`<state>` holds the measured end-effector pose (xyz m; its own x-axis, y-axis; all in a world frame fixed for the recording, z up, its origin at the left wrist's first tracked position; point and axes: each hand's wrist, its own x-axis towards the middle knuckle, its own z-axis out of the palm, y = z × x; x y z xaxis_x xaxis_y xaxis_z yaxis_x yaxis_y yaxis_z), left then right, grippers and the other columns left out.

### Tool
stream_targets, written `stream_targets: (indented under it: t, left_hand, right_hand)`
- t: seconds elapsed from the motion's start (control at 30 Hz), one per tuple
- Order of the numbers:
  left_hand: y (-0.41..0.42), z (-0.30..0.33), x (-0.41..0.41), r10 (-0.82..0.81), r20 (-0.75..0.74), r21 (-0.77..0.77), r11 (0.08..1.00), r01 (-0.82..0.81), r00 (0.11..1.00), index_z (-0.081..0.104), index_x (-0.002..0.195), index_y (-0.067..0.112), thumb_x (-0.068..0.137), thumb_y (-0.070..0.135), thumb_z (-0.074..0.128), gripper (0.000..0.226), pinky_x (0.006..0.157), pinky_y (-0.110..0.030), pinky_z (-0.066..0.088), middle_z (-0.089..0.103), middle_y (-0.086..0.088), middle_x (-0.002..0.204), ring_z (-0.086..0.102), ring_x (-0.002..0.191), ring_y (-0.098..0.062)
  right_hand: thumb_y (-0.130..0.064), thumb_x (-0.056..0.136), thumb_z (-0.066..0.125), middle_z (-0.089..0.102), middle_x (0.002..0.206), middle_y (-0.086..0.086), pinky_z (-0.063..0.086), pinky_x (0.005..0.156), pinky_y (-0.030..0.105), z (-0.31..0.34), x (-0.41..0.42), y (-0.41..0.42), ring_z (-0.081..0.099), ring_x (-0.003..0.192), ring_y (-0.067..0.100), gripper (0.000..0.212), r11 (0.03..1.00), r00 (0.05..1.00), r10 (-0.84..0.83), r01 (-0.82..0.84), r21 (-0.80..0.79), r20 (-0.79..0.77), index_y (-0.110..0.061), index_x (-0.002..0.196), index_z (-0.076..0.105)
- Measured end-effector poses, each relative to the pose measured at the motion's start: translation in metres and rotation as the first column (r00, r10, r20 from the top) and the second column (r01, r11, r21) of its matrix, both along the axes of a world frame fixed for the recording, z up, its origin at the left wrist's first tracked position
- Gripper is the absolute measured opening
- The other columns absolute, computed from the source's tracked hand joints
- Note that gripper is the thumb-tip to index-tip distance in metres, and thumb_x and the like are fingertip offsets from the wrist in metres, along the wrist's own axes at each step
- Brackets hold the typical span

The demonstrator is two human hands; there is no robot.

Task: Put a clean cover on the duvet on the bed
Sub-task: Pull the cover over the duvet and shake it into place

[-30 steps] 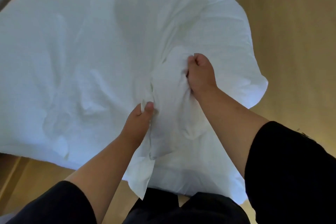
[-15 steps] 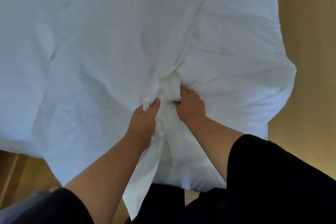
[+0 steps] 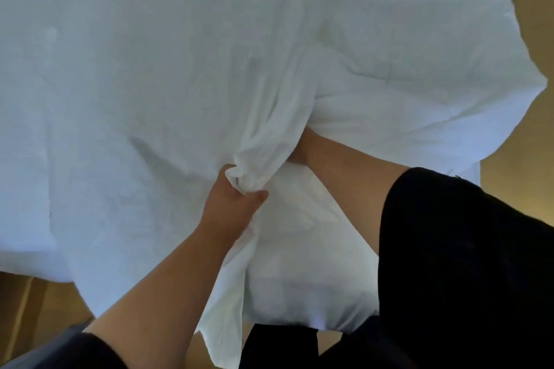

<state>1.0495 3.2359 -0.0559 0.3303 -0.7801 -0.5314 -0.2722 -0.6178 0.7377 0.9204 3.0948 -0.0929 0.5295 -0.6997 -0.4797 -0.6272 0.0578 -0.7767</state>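
A white duvet cover (image 3: 150, 84) fills most of the view, raised in front of me. The thicker white duvet (image 3: 404, 93) bulges at the right and hangs down below my arms. My left hand (image 3: 230, 201) grips a bunched fold of the cover between thumb and fingers. My right hand (image 3: 302, 150) reaches up under the fabric beside that fold; its fingers are hidden in the cloth, so what it holds does not show. Both forearms come up from black sleeves.
Tan wooden floor (image 3: 533, 174) shows at the right edge and at the lower left (image 3: 39, 302). My black clothing (image 3: 449, 278) fills the bottom right. The bed itself is hidden behind the fabric.
The bedding has risen and come closer, now covering nearly the whole view. My hands have drawn together, and my right hand has slipped under the cloth.
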Motion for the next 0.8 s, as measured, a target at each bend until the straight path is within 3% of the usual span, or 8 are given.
stream_targets:
  t: [0.13, 0.23, 0.33, 0.4, 0.47, 0.57, 0.63, 0.8]
  left_hand:
    - [0.000, -0.032, 0.011, 0.077, 0.142, 0.096, 0.991, -0.091, 0.987, 0.058, 0.097, 0.033, 0.090, 0.036, 0.070, 0.014, 0.078, -0.033, 0.048, 0.061, 0.016, 0.088, 0.064, 0.095, -0.022]
    - [-0.003, -0.041, 0.014, 0.134, 0.126, 0.127, 0.981, -0.150, 0.983, 0.053, 0.083, 0.041, 0.091, 0.050, 0.065, 0.017, 0.086, -0.035, 0.050, 0.061, 0.018, 0.088, 0.062, 0.091, -0.017]
    - [0.001, -0.040, 0.015, 0.145, 0.252, 0.056, 0.985, -0.164, 0.957, 0.057, 0.080, 0.024, 0.093, 0.040, 0.060, 0.022, 0.064, -0.030, 0.047, 0.062, 0.006, 0.076, 0.057, 0.071, -0.015]
    - [0.007, -0.039, 0.015, 0.178, 0.327, 0.008, 0.982, -0.191, 0.928, 0.058, 0.081, 0.014, 0.094, 0.030, 0.058, 0.021, 0.055, -0.027, 0.042, 0.061, -0.003, 0.072, 0.053, 0.064, -0.016]
    - [0.016, -0.036, 0.016, 0.220, 0.340, 0.017, 0.971, -0.239, 0.914, 0.059, 0.087, 0.020, 0.095, 0.031, 0.057, 0.014, 0.058, -0.027, 0.042, 0.060, 0.006, 0.077, 0.054, 0.071, -0.014]
    - [0.026, -0.028, 0.017, 0.274, 0.294, 0.023, 0.956, -0.293, 0.916, 0.061, 0.111, 0.024, 0.094, 0.035, 0.058, 0.020, 0.072, -0.028, 0.044, 0.063, 0.012, 0.091, 0.061, 0.087, -0.014]
    - [0.029, -0.019, 0.014, 0.306, 0.210, -0.035, 0.951, -0.306, 0.929, 0.062, 0.110, 0.028, 0.092, 0.031, 0.060, 0.018, 0.075, -0.029, 0.050, 0.066, 0.012, 0.093, 0.065, 0.090, -0.012]
    - [0.029, 0.032, -0.010, 0.234, 0.028, -0.185, 0.957, -0.225, 0.972, 0.059, 0.108, 0.043, 0.093, 0.023, 0.064, 0.025, 0.077, -0.015, 0.048, 0.068, 0.021, 0.103, 0.064, 0.095, 0.005]
  right_hand:
    - [-0.020, 0.096, 0.063, 0.049, 0.149, 0.015, 0.024, 0.116, 0.025, -0.041, -0.026, 0.037, 0.041, 0.140, 0.029, 0.053, 0.933, 0.999, -0.033, 0.022, -0.359, -0.025, -0.006, 0.145, 0.049]
    - [-0.034, 0.090, 0.065, 0.065, 0.102, 0.005, 0.041, 0.091, 0.024, -0.046, -0.057, 0.101, 0.056, 0.099, 0.019, 0.028, 0.767, 0.935, -0.338, 0.339, -0.545, 0.107, -0.010, 0.105, 0.066]
    - [-0.054, 0.089, 0.067, 0.054, 0.069, -0.005, 0.036, 0.060, 0.020, -0.062, -0.071, 0.179, 0.051, 0.069, 0.016, 0.042, 0.721, 0.716, -0.687, 0.693, 0.007, -0.123, -0.017, 0.074, 0.052]
    - [-0.067, 0.083, 0.066, 0.056, 0.073, -0.003, 0.040, 0.063, 0.027, -0.079, -0.071, 0.213, 0.054, 0.071, 0.018, 0.052, 0.492, 0.597, -0.737, 0.796, 0.353, -0.318, -0.018, 0.077, 0.051]
    - [-0.056, 0.087, 0.070, 0.064, 0.096, -0.006, 0.046, 0.077, 0.029, -0.087, -0.063, 0.215, 0.062, 0.090, 0.015, 0.039, 0.327, 0.537, -0.813, 0.742, 0.585, -0.227, -0.024, 0.103, 0.056]
    - [-0.027, 0.086, 0.076, 0.067, 0.118, -0.015, 0.043, 0.094, 0.031, -0.084, -0.040, 0.174, 0.059, 0.118, 0.012, 0.042, 0.195, 0.367, -0.929, 0.603, 0.773, -0.052, -0.030, 0.125, 0.060]
    - [-0.017, 0.086, 0.075, 0.071, 0.123, -0.004, 0.048, 0.097, 0.035, -0.074, -0.028, 0.144, 0.061, 0.124, 0.021, 0.043, 0.118, 0.208, -0.978, 0.514, 0.850, 0.010, -0.023, 0.127, 0.066]
    - [-0.008, 0.088, 0.071, 0.070, 0.128, 0.010, 0.054, 0.101, 0.043, -0.001, -0.024, 0.108, 0.066, 0.119, 0.026, 0.043, 0.259, 0.028, -0.960, 0.468, 0.845, 0.279, -0.007, 0.130, 0.066]
